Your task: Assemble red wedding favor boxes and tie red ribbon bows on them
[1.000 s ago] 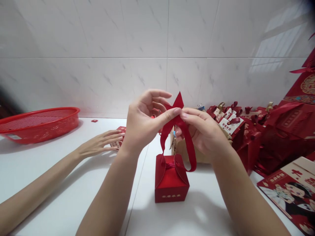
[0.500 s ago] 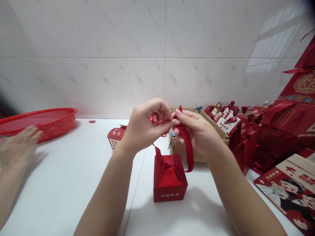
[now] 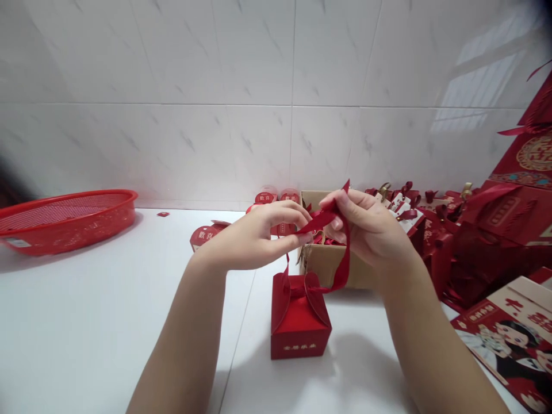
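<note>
1. Our left hand, seen in the head view, is closed in a pinch, thumb below and fingers above, on a red ribbon, above and slightly left of the dark red gift box.
2. Our right hand grips the same ribbon between thumb and fingers, above and right of the gift box; a pointed tail sticks up past the thumb.
3. We see the gift box upright on the white tabletop, below both hands and touched by neither. Ribbon crosses its top between the curved flaps, with a narrow strand rising at the left and a broad curve at the right.
4. We judge the step in hand to be tying: the ribbon seems to be getting crossed or looped, with no tight knot visible. Our fingers hide exactly how the strands cross.
5. Next, we think, one hand should steady the crossing while the other feeds the tail through; then both should pull evenly, lest the gift box tip.
6. Behind the gift box we have an open cardboard carton; beyond its left, a red mesh basket.
</note>
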The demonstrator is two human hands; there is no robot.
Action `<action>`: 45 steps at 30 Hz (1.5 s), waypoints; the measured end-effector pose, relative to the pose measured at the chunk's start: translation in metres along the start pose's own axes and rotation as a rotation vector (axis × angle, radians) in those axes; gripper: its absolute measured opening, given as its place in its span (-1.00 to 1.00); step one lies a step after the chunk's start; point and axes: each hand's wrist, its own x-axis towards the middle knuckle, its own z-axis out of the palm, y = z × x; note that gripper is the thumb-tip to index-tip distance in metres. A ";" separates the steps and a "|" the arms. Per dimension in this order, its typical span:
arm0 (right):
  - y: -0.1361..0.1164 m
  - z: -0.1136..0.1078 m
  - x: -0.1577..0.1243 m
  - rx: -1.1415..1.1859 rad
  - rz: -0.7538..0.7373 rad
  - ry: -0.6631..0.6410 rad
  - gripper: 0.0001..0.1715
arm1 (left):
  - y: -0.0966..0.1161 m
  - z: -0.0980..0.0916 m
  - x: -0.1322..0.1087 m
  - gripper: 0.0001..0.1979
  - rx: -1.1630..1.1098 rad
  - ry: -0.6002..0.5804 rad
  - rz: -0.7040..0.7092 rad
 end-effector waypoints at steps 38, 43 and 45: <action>-0.017 0.012 -0.016 -0.748 -0.011 0.189 -0.71 | -0.010 0.011 0.005 -0.90 0.119 0.287 0.125; -0.020 0.020 -0.017 -0.671 0.050 0.209 -0.71 | -0.011 0.007 0.002 -0.93 0.174 0.377 0.126; -0.019 0.022 -0.017 -0.630 0.068 0.228 -0.69 | -0.012 0.008 0.000 -0.95 0.216 0.445 0.139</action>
